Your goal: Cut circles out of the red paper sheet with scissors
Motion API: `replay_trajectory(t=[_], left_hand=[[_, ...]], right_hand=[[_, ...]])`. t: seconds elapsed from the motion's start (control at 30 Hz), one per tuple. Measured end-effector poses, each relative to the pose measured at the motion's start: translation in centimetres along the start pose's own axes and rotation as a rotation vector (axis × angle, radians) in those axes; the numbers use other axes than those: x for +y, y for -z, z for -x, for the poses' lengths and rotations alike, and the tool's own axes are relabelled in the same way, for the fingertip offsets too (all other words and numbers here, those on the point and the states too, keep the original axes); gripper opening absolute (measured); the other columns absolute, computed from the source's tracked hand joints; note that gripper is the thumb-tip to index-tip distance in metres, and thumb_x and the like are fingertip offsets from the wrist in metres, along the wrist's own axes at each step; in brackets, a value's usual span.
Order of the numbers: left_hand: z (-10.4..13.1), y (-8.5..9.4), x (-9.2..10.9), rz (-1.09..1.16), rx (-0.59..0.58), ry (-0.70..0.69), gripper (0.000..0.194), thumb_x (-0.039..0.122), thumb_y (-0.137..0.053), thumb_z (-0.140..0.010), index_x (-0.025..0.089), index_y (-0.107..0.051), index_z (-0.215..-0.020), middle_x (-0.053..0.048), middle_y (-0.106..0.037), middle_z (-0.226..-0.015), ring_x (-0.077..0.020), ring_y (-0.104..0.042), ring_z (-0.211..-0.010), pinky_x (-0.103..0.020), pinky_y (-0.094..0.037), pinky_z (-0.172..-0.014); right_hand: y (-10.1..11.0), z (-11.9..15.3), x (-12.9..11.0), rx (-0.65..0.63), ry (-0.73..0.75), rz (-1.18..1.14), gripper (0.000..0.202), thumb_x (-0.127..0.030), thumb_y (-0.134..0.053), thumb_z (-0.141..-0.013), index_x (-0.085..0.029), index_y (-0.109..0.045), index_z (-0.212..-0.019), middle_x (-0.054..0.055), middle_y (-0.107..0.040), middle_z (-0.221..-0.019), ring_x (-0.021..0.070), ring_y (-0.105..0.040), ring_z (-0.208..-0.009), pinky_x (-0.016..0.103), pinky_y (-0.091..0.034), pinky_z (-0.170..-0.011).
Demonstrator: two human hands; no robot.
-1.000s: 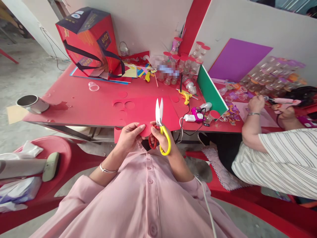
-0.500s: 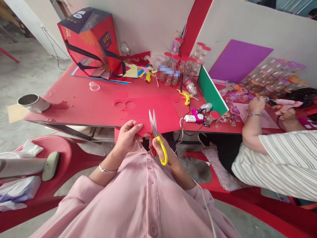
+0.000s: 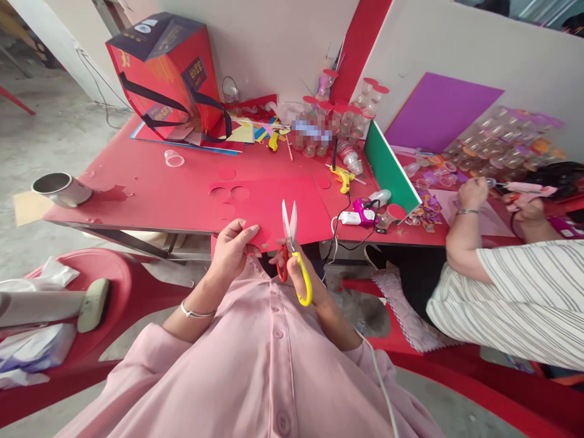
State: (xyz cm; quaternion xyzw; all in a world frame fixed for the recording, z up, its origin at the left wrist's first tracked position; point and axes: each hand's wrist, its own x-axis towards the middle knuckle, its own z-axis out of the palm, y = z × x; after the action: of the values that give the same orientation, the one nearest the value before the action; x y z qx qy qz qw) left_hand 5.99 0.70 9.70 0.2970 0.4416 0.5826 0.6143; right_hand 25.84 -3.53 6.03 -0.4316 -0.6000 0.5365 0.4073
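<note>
My left hand (image 3: 232, 248) is closed in a pinch, thumb against fingers, on the edge of what looks like red paper. That paper blends into the red tabletop, so its outline is hard to make out. In my right hand (image 3: 298, 274) is a pair of scissors (image 3: 291, 228) with one yellow and one red handle loop. Their blades point away from me, slightly parted, with no paper visible between them. Beyond my hands lies a red sheet (image 3: 292, 204) with round cut-outs (image 3: 239, 193). A red paper disc (image 3: 227, 174) rests behind it.
A yellow glue gun (image 3: 342, 178), purple box (image 3: 365, 212) and cables lie right of the sheet. Clear plastic cups (image 3: 310, 143) stand behind. A metal mug (image 3: 61, 188) is at left. On the right, a co-worker's hands (image 3: 473, 193) work with a pink glue gun (image 3: 531, 190).
The scissors have shifted slightly right in my right hand, away from my left hand. My left hand has moved a little left. The table items stay put.
</note>
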Motion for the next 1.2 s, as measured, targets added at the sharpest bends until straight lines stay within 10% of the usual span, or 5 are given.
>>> replay_trajectory(t=[0.3,0.9,1.2], left_hand=[[0.2,-0.2,0.1,0.029,0.027,-0.008,0.05,0.043,-0.104,-0.065,0.021,-0.062,-0.079,0.004,-0.072,-0.072,-0.0119,-0.068,-0.048,-0.022,-0.057,-0.041],[-0.3,-0.5,-1.2,0.022,0.01,0.027,0.063,0.048,-0.111,-0.059,0.022,-0.064,-0.093,0.005,-0.075,-0.076,-0.0147,-0.07,-0.048,-0.023,-0.053,-0.037],[-4.4,3.3,-2.9,-0.125,0.097,-0.032,0.064,0.051,-0.107,-0.063,0.018,-0.067,-0.101,0.004,-0.073,-0.07,-0.0136,-0.065,-0.044,-0.023,-0.046,-0.037]], right_hand=[[-0.2,0.1,-0.8,-0.098,-0.022,0.097,0.073,-0.096,-0.046,-0.103,-0.026,-0.062,-0.116,0.0,-0.059,-0.08,0.0188,-0.055,-0.065,0.034,-0.043,-0.063],[0.4,-0.3,-0.7,0.083,-0.11,0.041,0.06,-0.079,-0.065,-0.106,-0.024,-0.072,-0.131,-0.004,-0.052,-0.07,0.0152,-0.048,-0.056,0.027,-0.04,-0.051],[1.4,-0.5,0.0,0.198,-0.144,0.016,0.061,-0.079,-0.076,-0.099,-0.022,-0.078,-0.123,-0.005,-0.053,-0.062,0.0144,-0.049,-0.05,0.026,-0.039,-0.047]])
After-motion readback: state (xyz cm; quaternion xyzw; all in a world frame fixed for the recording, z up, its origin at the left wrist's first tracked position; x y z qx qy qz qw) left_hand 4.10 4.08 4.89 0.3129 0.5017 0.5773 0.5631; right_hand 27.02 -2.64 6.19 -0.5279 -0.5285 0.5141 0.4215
